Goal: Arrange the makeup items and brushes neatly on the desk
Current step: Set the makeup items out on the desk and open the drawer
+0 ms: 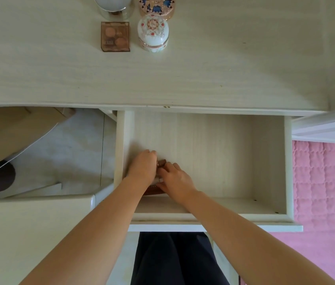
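Brown palette point(115, 36), white jar point(153, 33), pink quilt point(325, 182)

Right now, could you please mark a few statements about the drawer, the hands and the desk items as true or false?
1. The drawer is pulled open. True.
2. Both hands are inside the drawer, near its left side. True: the left hand and right hand meet around small brown items.
3. The eyeshadow palette lies in the drawer. False: it lies on the desk.
4. The white ornate jar stands to the right of the palette. True.
5. The right hand rests on the desk top. False: it is down in the drawer.
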A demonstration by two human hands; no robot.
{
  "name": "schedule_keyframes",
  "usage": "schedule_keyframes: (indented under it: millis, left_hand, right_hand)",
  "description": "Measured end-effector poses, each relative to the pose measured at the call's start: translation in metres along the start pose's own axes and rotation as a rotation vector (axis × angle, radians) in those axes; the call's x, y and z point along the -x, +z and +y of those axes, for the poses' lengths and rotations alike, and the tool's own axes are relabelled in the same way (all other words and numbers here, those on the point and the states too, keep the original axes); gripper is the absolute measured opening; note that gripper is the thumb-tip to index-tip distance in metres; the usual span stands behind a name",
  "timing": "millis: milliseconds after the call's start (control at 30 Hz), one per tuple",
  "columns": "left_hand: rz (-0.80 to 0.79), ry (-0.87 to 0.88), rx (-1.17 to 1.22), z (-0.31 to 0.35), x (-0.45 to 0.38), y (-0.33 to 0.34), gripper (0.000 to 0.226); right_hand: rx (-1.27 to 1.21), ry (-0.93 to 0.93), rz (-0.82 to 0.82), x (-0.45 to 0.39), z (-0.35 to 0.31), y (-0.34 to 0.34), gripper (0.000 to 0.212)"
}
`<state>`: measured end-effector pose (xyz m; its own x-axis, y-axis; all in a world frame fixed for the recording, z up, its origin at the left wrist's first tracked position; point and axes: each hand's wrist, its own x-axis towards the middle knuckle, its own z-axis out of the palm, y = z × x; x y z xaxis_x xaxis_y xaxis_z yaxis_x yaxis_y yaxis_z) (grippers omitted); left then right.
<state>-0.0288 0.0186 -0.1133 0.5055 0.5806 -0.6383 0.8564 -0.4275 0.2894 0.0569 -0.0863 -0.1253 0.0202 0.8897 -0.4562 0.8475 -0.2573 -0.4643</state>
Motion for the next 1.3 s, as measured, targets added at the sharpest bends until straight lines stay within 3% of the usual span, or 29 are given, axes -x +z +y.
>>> schedule_keyframes:
  millis: [200, 500, 733, 900, 967, 1133, 1300]
  left_hand:
    - [-0.001, -0.030, 0.029, -0.003, -0.003, -0.003, 0.013]
    - [0.011, -0.065, 0.016, -0.001, -0.001, -0.001, 0.023]
    - [-0.074, -0.034, 0.146, 0.001, 0.004, -0.003, 0.027]
    - [-0.211, -0.047, 0.227, 0.004, 0.012, 0.003, 0.031]
    - [-0.262, -0.011, 0.262, 0.004, 0.015, 0.008, 0.028]
    - [-0.331, 0.032, 0.179, 0.005, 0.018, 0.015, 0.029]
    - [-0.271, 0.058, 0.025, 0.007, 0.019, 0.019, 0.016]
  right_hand:
    - [-0.003, -0.019, -0.064, -0.005, -0.001, 0.001, 0.032]
    - [-0.024, 0.096, -0.118, 0.005, 0.022, -0.024, 0.026]
    - [-0.175, 0.132, -0.331, 0.014, 0.036, -0.038, 0.040]
    - [-0.149, 0.166, -0.288, 0.027, 0.047, -0.048, 0.018]
    - [-0.125, 0.153, -0.344, 0.029, 0.046, -0.050, 0.006]
    - [-0.073, 0.055, -0.519, 0.024, 0.033, -0.043, 0.017]
    - [-0.077, 0.061, -0.497, 0.023, 0.030, -0.034, 0.012]
